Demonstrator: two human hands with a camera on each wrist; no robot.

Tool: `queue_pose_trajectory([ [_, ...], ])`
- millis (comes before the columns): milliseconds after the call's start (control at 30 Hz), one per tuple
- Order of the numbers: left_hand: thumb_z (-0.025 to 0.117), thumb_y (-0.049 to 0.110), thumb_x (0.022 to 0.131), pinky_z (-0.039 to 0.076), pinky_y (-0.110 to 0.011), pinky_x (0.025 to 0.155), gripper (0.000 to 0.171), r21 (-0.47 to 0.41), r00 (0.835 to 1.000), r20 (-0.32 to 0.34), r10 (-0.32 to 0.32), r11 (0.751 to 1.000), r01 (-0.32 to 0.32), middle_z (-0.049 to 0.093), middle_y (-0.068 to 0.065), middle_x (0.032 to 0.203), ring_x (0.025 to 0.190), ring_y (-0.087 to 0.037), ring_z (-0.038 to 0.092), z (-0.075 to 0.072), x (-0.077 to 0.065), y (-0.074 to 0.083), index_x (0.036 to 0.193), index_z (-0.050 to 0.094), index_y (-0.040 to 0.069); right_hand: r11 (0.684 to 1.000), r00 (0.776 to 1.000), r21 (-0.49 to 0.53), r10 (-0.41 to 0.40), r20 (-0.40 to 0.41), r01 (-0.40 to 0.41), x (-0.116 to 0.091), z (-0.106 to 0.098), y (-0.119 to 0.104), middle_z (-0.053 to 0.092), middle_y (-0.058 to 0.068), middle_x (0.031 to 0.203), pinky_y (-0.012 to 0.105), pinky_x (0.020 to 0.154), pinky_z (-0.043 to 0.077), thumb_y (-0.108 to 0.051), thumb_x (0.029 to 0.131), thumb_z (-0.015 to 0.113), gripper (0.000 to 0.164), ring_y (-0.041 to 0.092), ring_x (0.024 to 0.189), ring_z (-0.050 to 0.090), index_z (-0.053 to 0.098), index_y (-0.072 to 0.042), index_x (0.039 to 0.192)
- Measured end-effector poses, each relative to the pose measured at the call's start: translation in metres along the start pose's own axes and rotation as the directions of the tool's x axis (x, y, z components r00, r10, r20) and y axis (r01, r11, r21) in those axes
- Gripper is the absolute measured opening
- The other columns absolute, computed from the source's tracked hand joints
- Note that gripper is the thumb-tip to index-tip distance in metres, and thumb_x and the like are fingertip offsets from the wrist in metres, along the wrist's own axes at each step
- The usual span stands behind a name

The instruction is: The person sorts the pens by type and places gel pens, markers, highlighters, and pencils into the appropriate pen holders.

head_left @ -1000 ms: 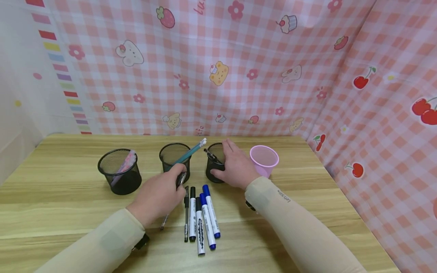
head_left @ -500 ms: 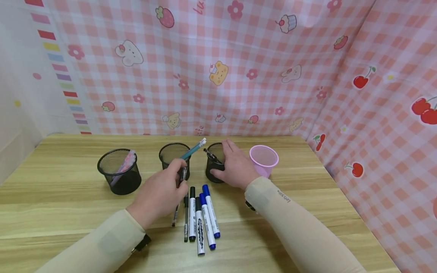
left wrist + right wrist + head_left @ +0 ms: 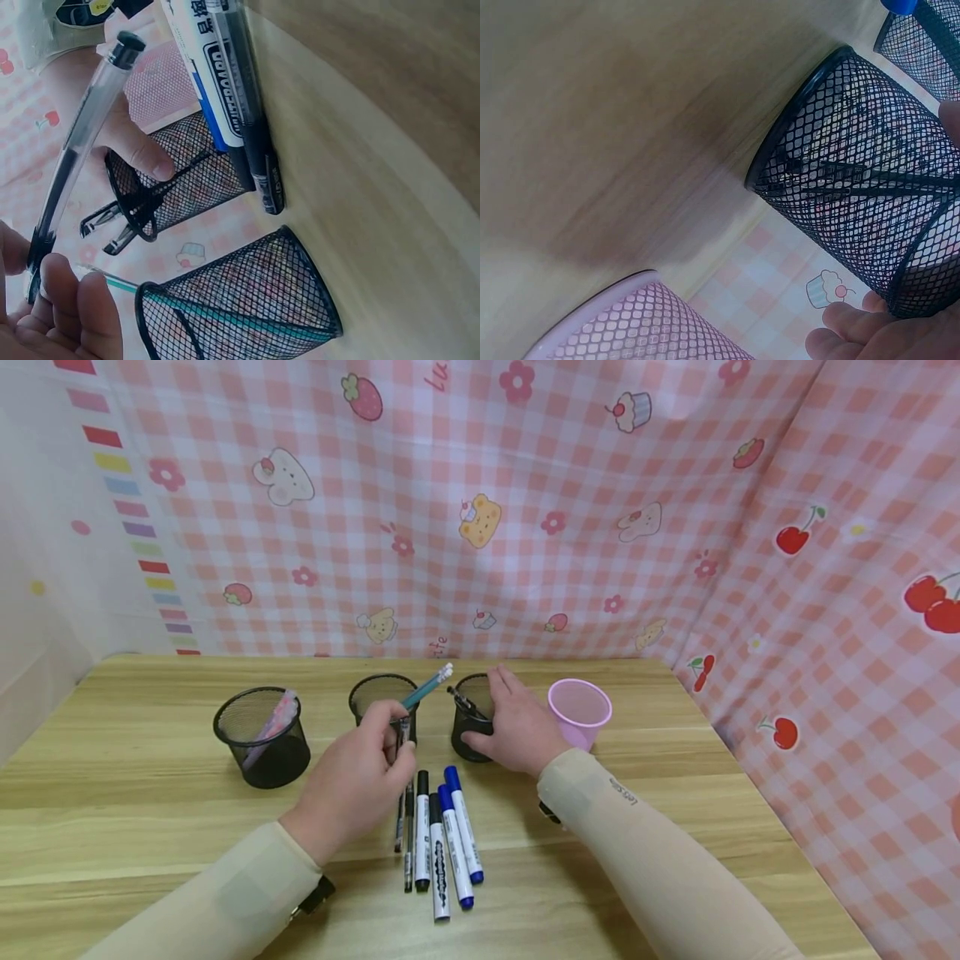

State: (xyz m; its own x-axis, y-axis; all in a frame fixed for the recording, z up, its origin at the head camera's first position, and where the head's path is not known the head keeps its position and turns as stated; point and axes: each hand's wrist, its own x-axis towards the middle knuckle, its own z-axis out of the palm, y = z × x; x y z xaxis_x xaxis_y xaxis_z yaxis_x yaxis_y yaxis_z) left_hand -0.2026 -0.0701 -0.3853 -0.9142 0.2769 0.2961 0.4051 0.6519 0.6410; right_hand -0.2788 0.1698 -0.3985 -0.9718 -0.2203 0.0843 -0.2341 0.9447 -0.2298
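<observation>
My left hand (image 3: 352,781) pinches a clear-barrelled gel pen (image 3: 76,139) between thumb and fingers, its lower end hanging toward the table. Behind this hand stands a black mesh pen holder (image 3: 247,289) with teal pencils (image 3: 426,691) leaning out to the right. My right hand (image 3: 522,724) holds another black mesh pen holder (image 3: 885,127) at its rim and side, thumb on the near face. Inside it lean black pens (image 3: 112,229). Below the left hand, another gel pen (image 3: 408,860) lies beside black-capped markers (image 3: 423,839) and blue-capped markers (image 3: 465,831).
At the left a third black mesh holder (image 3: 276,768) contains pink-patterned pens (image 3: 279,718). A pink mesh holder (image 3: 581,727) stands just right of the right hand. Pink checked cloth (image 3: 420,527) hangs along the wooden table's (image 3: 150,827) back edge.
The left hand has turned slightly and shifted up, swinging the gel pen's lower end rightward until it hangs nearly upright next to the pen on the table. The right hand has stayed put.
</observation>
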Motion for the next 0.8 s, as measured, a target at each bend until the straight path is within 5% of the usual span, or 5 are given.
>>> queue_pose_trajectory([
  [367,0.059,0.012,0.106,0.047,-0.025,0.055,0.029,-0.208,0.989,-0.136,0.051,0.975,-0.078,0.063,-0.002,0.08,0.063,-0.015,0.053,0.003,0.003,0.002,0.131,0.045,0.006,1.0,1.0,0.0,-0.001,0.005,0.001,0.0,0.0,0.0,0.021,0.018,0.175,0.048,0.13,0.028,-0.057,0.091,0.076,0.109,0.036,0.16,0.03,0.021,-0.003,0.168],
  [800,0.055,0.013,0.11,0.05,-0.026,0.055,0.026,-0.4,0.96,-0.275,-0.055,0.914,-0.062,0.068,-0.02,0.086,0.07,-0.02,0.062,0.009,0.015,0.004,0.131,0.042,0.005,1.0,1.0,0.005,0.001,0.007,-0.001,0.0,0.0,0.0,0.019,0.018,0.176,0.048,0.13,0.028,-0.058,0.091,0.076,0.109,0.037,0.159,0.03,0.019,-0.004,0.168],
])
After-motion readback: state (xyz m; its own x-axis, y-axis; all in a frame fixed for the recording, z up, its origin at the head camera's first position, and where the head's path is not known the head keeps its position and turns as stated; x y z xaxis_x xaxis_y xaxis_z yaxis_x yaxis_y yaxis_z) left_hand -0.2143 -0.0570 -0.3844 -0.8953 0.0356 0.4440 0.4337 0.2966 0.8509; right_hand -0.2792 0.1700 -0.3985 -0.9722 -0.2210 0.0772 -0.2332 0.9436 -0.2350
